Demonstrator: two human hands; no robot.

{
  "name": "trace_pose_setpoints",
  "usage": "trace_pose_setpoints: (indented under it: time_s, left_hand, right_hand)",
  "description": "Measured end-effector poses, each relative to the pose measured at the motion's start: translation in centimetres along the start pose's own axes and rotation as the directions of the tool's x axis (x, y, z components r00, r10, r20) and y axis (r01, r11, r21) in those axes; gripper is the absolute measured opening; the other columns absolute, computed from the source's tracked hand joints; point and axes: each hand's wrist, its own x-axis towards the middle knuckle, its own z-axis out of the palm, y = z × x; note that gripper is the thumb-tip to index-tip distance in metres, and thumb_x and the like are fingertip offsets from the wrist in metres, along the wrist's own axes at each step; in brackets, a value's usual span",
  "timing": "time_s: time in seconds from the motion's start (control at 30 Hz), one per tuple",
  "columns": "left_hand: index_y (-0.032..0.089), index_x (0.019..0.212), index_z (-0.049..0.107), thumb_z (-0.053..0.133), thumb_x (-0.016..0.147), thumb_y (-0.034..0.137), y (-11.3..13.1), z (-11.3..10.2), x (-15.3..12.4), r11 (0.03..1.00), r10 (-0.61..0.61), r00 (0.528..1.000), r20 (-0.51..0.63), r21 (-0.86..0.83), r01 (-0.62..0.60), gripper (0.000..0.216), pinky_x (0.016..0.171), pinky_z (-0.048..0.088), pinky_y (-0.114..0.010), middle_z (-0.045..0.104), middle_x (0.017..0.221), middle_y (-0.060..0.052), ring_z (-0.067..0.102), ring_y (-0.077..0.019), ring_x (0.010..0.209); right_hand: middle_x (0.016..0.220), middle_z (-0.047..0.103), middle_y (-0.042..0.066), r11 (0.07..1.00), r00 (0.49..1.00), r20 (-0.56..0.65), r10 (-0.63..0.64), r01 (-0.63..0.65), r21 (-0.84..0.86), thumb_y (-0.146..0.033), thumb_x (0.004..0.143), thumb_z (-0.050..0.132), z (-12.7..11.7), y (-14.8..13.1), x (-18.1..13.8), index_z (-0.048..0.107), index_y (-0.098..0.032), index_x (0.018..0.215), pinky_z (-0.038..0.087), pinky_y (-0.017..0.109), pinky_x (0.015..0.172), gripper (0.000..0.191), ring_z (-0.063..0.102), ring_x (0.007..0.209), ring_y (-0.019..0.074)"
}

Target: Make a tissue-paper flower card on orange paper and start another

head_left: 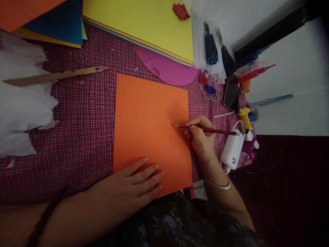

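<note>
An orange sheet of paper lies on a red and blue checked cloth, its near edge close to my lap. My left hand rests flat on the sheet's near left part, fingers stretched out. At the sheet's right edge, my right hand is closed round a dark red pencil in a writing grip. The pencil's tip points left and sits over the right part of the sheet; whether it touches the paper I cannot tell. No clear drawn line shows on the orange surface.
Beyond the sheet lie a purple rounded piece and a yellow paper stack. A brown pointed strip and crumpled white paper are at left. Cutters, a phone and a white power bank line the right side.
</note>
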Motion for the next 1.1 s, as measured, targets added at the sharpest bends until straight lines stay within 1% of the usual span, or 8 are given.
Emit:
trace_pose_setpoints:
  time_s: [0.1, 0.33, 0.53, 0.7, 0.83, 0.87, 0.97, 1.1]
  left_hand:
    - [0.025, 0.137, 0.057, 0.052, 0.099, 0.038, 0.0, 0.0, -0.1, 1.0, -0.007, 1.0, 0.011, -0.008, 0.007, 0.04, 0.12, 0.024, -0.043, 0.053, 0.15, -0.004, 0.043, -0.0224, 0.141]
    - [0.025, 0.135, 0.059, 0.05, 0.101, 0.037, -0.1, -0.3, 0.1, 1.0, -0.001, 1.0, -0.002, 0.008, 0.001, 0.038, 0.119, 0.023, -0.042, 0.057, 0.146, -0.003, 0.047, -0.0215, 0.138]
    - [0.025, 0.137, 0.057, 0.05, 0.101, 0.037, 0.0, -0.2, 0.0, 1.0, -0.005, 1.0, 0.028, -0.009, 0.005, 0.039, 0.12, 0.024, -0.041, 0.055, 0.148, -0.003, 0.045, -0.0205, 0.14]
    - [0.025, 0.139, 0.056, 0.05, 0.1, 0.036, -0.1, -0.4, 0.0, 1.0, -0.003, 1.0, 0.028, -0.015, 0.003, 0.04, 0.121, 0.022, -0.042, 0.054, 0.15, -0.004, 0.044, -0.0213, 0.14]
    - [0.024, 0.14, 0.054, 0.05, 0.1, 0.035, 0.0, -0.4, -0.1, 1.0, 0.0, 0.998, 0.063, -0.005, 0.0, 0.042, 0.123, 0.017, -0.043, 0.051, 0.152, -0.003, 0.042, -0.0225, 0.142]
    - [0.024, 0.14, 0.054, 0.051, 0.1, 0.035, 0.0, -0.4, -0.1, 1.0, 0.002, 0.998, 0.062, 0.001, -0.002, 0.042, 0.123, 0.015, -0.044, 0.05, 0.153, -0.004, 0.042, -0.0231, 0.142]
    - [0.023, 0.14, 0.054, 0.054, 0.098, 0.036, -0.1, -0.5, 0.0, 1.0, 0.001, 0.998, 0.056, 0.007, -0.001, 0.044, 0.123, 0.016, -0.045, 0.049, 0.153, -0.005, 0.041, -0.0248, 0.142]
    - [0.022, 0.14, 0.054, 0.055, 0.098, 0.035, -0.1, -1.0, 0.1, 1.0, -0.001, 0.997, 0.077, -0.009, 0.001, 0.044, 0.123, 0.018, -0.045, 0.05, 0.152, -0.006, 0.041, -0.0245, 0.142]
  right_hand:
    - [0.055, 0.059, -0.004, 1.0, 1.0, -0.003, -0.002, 0.001, -0.015, -0.021, 0.077, 0.057, 0.1, -0.2, 0.0, 0.065, -0.022, 0.071, 0.035, 0.022, 0.042, 0.009, 0.048, 0.044, 0.0091]
    - [0.054, 0.059, -0.005, 0.999, 1.0, -0.007, -0.009, 0.009, 0.043, -0.017, 0.076, 0.057, 0.3, -0.6, 0.1, 0.063, -0.022, 0.069, 0.034, 0.021, 0.041, 0.011, 0.048, 0.043, 0.0084]
    - [0.054, 0.058, -0.005, 1.0, 1.0, -0.005, 0.006, -0.005, 0.026, -0.019, 0.077, 0.056, 0.3, -0.5, 0.1, 0.062, -0.022, 0.07, 0.034, 0.022, 0.041, 0.009, 0.046, 0.042, 0.0084]
    - [0.055, 0.057, -0.005, 1.0, 1.0, 0.02, 0.006, -0.007, 0.025, -0.02, 0.079, 0.058, 0.2, -0.3, 0.3, 0.062, -0.022, 0.071, 0.035, 0.022, 0.042, 0.009, 0.046, 0.043, 0.0082]
    - [0.055, 0.053, -0.008, 0.992, 0.997, -0.071, -0.032, 0.04, 0.122, -0.024, 0.083, 0.063, 0.2, -0.2, 0.6, 0.062, -0.022, 0.081, 0.034, 0.02, 0.043, 0.003, 0.044, 0.044, 0.0073]
    - [0.056, 0.053, -0.008, 0.989, 0.995, -0.088, -0.037, 0.049, 0.14, -0.025, 0.083, 0.065, 0.2, -0.2, 0.6, 0.062, -0.022, 0.083, 0.035, 0.02, 0.044, 0.005, 0.045, 0.045, 0.0071]
    - [0.063, 0.06, -0.006, 0.988, 0.997, -0.065, -0.031, 0.04, 0.146, -0.03, 0.083, 0.069, 0.4, -0.3, 0.7, 0.063, -0.021, 0.085, 0.04, 0.02, 0.048, 0.011, 0.051, 0.049, 0.0073]
    - [0.073, 0.068, -0.002, 0.99, 0.999, -0.037, -0.008, 0.014, 0.143, -0.039, 0.087, 0.066, 0.6, -0.1, 0.8, 0.065, -0.02, 0.09, 0.045, 0.022, 0.052, 0.02, 0.057, 0.053, 0.0079]
